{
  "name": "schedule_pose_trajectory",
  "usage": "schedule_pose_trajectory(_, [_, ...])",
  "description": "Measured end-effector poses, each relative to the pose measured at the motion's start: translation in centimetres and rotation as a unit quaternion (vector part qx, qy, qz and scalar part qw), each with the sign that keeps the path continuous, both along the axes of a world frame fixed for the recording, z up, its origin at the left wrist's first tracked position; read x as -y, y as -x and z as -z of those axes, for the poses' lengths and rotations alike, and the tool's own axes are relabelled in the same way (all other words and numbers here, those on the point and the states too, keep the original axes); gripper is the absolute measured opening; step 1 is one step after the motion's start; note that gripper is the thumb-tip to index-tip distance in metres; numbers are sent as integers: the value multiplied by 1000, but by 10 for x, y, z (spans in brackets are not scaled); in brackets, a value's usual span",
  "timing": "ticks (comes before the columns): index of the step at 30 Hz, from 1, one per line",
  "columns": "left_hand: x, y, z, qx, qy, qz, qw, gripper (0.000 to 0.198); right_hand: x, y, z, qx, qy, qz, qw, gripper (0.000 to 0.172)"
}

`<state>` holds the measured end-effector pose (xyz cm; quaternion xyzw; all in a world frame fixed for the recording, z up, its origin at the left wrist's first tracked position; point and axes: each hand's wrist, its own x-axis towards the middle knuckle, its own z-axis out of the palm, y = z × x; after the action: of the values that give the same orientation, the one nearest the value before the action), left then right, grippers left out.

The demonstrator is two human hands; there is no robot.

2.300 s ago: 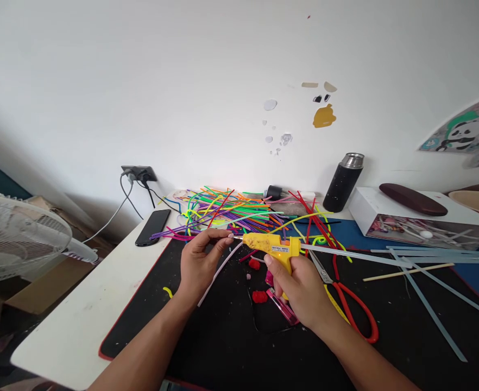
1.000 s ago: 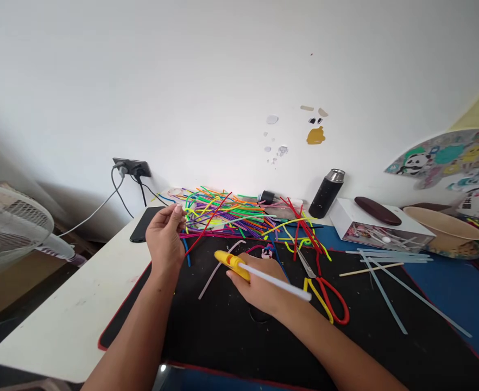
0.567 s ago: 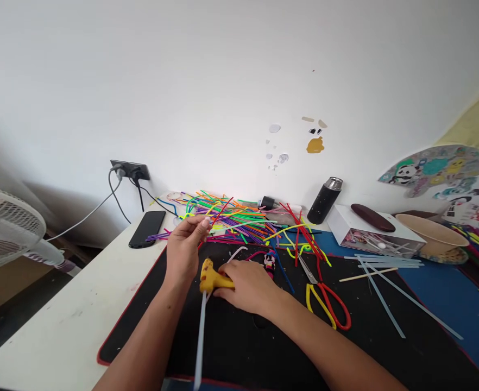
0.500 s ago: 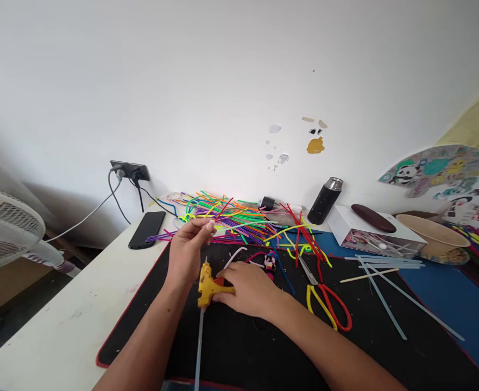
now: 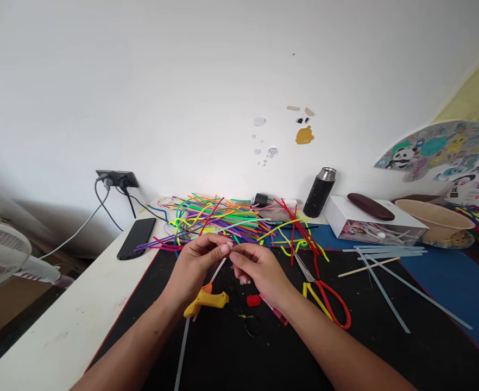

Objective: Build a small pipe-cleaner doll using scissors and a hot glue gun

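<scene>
My left hand (image 5: 194,264) and my right hand (image 5: 259,267) meet above the black mat (image 5: 386,347), fingertips pinched together on a small pale piece I cannot make out. A yellow glue gun (image 5: 205,300) lies on the mat just under my left hand, with a clear glue stick (image 5: 181,354) trailing toward me. A small red piece (image 5: 253,300) and a pink lighter (image 5: 278,314) lie below my right hand. A white pipe cleaner (image 5: 219,267) runs under my fingers.
A heap of coloured pipe cleaners (image 5: 219,220) lies behind my hands. Red-handled scissors (image 5: 325,293) and several glue sticks (image 5: 386,277) lie to the right. A phone (image 5: 136,238), black flask (image 5: 320,191), white box (image 5: 372,222) and fan (image 5: 3,255) stand around.
My right hand has let go of the glue gun, which now lies on the mat. That hand rose to meet my left hand's fingertips. The view shifted slightly right.
</scene>
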<state>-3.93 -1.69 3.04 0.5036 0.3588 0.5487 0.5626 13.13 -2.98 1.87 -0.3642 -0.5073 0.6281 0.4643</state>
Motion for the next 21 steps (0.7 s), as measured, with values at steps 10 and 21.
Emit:
schedule_pose_trajectory(10, [-2,-13,6,-76,-68,30,994,13,3,-21,5,-164,91,-8,982,38])
schedule_pose_trajectory(21, [-4,-31,-4,-167,-165,35,972,6,7,-45,6,-192,76,-38,978,35])
